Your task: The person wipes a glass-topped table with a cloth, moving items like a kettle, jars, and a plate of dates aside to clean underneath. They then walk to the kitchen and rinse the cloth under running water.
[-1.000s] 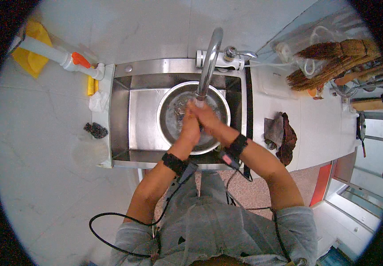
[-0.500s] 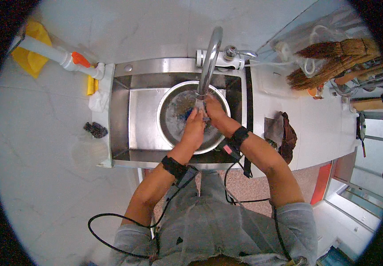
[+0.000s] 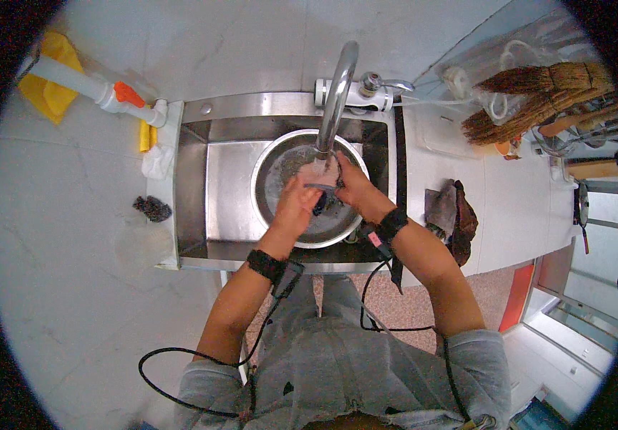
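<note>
Both hands meet under the tap (image 3: 338,93), over the metal bowl (image 3: 273,186) in the sink (image 3: 216,179). The left hand (image 3: 296,204) and right hand (image 3: 352,188) each clench a small dark cloth (image 3: 321,179).

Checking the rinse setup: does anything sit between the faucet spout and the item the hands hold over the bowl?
Nothing visible does. The left hand and right hand hold the small item directly under the faucet spout, above the metal bowl in the sink.
</note>
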Demonstrator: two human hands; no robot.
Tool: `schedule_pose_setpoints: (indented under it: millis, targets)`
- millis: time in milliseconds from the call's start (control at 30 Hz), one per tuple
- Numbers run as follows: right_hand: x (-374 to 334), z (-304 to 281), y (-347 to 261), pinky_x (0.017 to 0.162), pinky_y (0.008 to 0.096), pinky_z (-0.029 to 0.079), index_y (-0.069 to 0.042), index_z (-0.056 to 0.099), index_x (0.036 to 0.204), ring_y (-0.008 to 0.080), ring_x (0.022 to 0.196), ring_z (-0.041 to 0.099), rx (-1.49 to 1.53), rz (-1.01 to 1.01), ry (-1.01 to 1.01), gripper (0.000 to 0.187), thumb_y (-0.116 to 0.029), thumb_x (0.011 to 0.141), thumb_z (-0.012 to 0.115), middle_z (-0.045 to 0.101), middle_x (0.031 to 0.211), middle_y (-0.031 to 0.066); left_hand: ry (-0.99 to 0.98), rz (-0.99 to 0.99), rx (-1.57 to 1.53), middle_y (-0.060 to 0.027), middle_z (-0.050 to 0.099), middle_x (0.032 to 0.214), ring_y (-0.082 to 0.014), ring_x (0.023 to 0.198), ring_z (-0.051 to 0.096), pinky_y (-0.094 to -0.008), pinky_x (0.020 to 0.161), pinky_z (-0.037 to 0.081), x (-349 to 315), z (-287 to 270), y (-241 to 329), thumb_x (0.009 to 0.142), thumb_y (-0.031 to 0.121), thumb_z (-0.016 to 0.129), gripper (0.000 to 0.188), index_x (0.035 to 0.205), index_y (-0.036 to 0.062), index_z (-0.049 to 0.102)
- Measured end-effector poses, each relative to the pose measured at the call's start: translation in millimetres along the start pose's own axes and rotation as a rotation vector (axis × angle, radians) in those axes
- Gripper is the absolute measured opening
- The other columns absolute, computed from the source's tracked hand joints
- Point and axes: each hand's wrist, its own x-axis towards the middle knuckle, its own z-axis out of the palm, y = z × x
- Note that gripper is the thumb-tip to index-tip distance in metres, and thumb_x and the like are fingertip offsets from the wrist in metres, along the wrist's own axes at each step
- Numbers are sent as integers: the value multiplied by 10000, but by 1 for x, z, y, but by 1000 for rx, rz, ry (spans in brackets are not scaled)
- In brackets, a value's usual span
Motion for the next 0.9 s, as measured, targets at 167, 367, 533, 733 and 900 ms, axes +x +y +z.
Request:
schedule_pose_setpoints:
  millis: [167, 367, 533, 733, 900]
  targets:
    - [-34, 11, -8, 874, 456, 476, -212, 590, 1093, 231, 967, 559, 192, 132, -123, 246, -387, 934, 525, 587, 1094, 41, 90, 62, 32, -64, 557, 1218, -231, 1110, 521, -414, 909, 429, 9, -13, 24, 944, 360, 534, 403, 1266, 132, 450]
    - [-43, 30, -3, 830, 371, 539, -160, 506, 1213, 188, 1030, 585, -102, 60, -165, 286, -208, 934, 550, 577, 1143, 28, 115, 179, 73, -72, 532, 1251, -222, 1121, 527, -396, 929, 433, 11, 5, 20, 935, 394, 545, 495, 1307, 107, 390]
    - [-55, 35, -2, 777, 349, 557, -135, 508, 1203, 163, 952, 602, -288, -107, -168, 256, -160, 949, 506, 561, 1152, 35, -63, 92, -96, -81, 551, 1217, -206, 1083, 552, -383, 895, 469, 15, 4, 34, 939, 402, 531, 475, 1293, 101, 429]
    - [-54, 28, -13, 660, 307, 519, -141, 576, 1116, 112, 833, 581, -397, 15, -127, 265, -308, 910, 584, 609, 978, 8, -1, 161, 161, -106, 591, 1145, -238, 1060, 582, -407, 905, 482, 12, 14, 15, 906, 271, 622, 435, 1249, 53, 466]
    - [-32, 10, -16, 671, 293, 497, -125, 587, 1079, 127, 812, 581, -588, -140, -77, 267, -317, 894, 593, 610, 902, 10, 102, 64, -108, -99, 602, 1106, -231, 1016, 601, -391, 870, 506, 20, 0, 19, 953, 335, 518, 346, 1167, 63, 517]
